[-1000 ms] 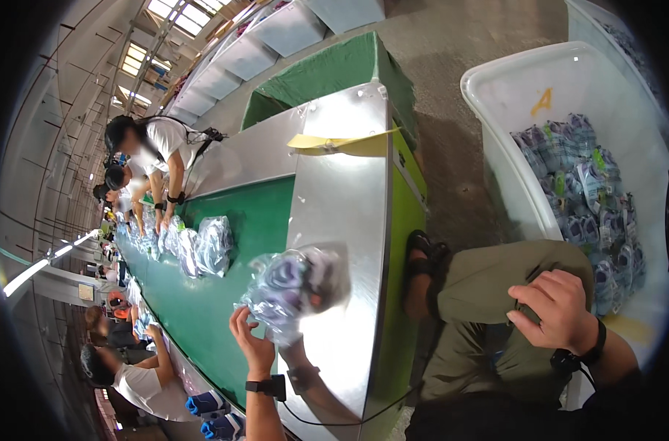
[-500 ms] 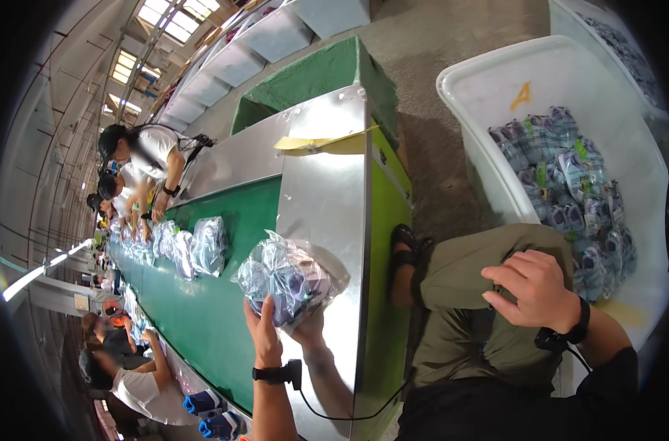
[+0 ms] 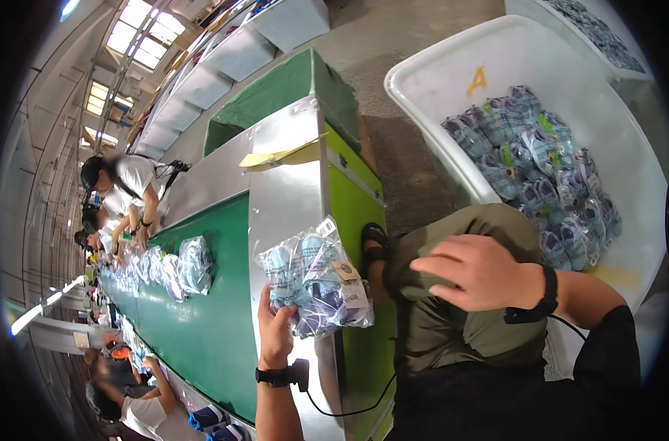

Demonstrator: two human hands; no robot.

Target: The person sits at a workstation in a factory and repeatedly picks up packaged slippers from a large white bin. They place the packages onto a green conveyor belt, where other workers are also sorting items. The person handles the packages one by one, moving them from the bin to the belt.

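Observation:
My left hand grips the lower left corner of a clear bag of small shoes, light blue and purple, with a cardboard tag inside. The bag is held up over the metal end plate of the belt table. My right hand hovers above my lap, holding nothing, its thumb and fingers apart. To its right stands a white plastic bin, part filled with similar bagged shoes.
Several bagged pairs lie along the green conveyor belt. Co-workers work on both sides of it. A yellow strip lies on the metal plate, and a green bin stands behind. Blue shoes sit at the lower edge.
The bag has come right and turned, so the shoes and tag now show. My right hand has moved left toward it, with its fingers more stretched. The view has shifted.

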